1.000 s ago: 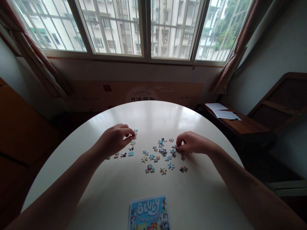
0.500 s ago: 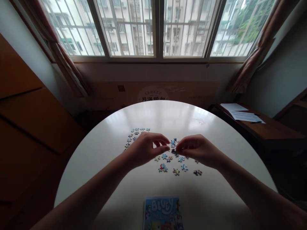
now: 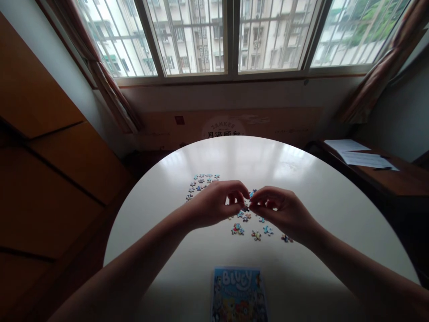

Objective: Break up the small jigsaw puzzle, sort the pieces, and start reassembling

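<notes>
My left hand (image 3: pixel 223 203) hovers over a group of loose jigsaw pieces (image 3: pixel 237 229), fingers curled and the thumb drawn up towards the index fingertip. Facing it, my right hand (image 3: pixel 284 210) pinches thumb and index finger together. The fingertips of both hands nearly meet above the pile; anything small between them is hidden. Several jigsaw pieces, such as a blue one (image 3: pixel 268 230) and a yellowish one (image 3: pixel 256 235), lie below the hands. Further left, spread pieces (image 3: pixel 201 181) form rows, partly covered by my left hand.
A round white table (image 3: pixel 161 259) bears everything. Near its front edge lies a blue box (image 3: pixel 239 295) lettered "BLUEY". To the right, a brown side table (image 3: pixel 402 179) holds papers (image 3: pixel 365 158) and pens. A barred window (image 3: pixel 231 36) with curtains is ahead, orange cabinets (image 3: pixel 50 170) stand left.
My hands have come closer together, their fingertips now almost touching. The left thumb and index finger have closed up slightly. The whole view has shifted, so things appear further right.
</notes>
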`<state>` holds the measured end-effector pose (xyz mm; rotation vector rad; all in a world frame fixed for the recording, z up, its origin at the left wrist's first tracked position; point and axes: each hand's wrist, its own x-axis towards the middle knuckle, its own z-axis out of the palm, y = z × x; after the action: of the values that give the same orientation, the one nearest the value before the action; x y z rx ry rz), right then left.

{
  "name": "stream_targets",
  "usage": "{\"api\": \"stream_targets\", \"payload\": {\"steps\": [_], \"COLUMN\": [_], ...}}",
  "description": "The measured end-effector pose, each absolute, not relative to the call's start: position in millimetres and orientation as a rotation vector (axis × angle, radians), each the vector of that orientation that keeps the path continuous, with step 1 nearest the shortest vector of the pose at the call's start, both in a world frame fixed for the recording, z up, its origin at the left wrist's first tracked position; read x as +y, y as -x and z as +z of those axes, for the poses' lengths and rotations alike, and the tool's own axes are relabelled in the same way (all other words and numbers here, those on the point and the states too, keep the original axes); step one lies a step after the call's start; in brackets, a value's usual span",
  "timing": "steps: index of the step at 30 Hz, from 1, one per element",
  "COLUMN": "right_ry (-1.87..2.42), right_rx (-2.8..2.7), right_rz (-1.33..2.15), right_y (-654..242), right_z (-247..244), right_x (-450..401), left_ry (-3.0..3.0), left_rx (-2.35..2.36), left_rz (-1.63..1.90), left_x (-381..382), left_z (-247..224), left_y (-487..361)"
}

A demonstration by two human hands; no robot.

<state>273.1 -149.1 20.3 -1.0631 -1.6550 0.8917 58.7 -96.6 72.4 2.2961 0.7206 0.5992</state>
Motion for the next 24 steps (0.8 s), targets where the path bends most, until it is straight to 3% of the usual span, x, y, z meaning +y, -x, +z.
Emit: {"api": "stream_targets", "payload": {"steps": [5,9,24], "right_ry": [1.151,1.167,1.103], "right_rx": [-1.540,-1.538,-1.641], "right_rz": [0.723,0.673,0.580], "right_y": [-291,-300,-306], "right_z": [24,23,22], "right_x": [-141,-137,-137], "left_ry": [-2.316,-2.047,-2.063], "left_rx": [1.117,1.455,1.719], "left_rz": [0.794,0.733,0.569], "left_x": [-60,-36,-40], "left_z": [83,76,21], "left_y": [-33,-9,1]}}
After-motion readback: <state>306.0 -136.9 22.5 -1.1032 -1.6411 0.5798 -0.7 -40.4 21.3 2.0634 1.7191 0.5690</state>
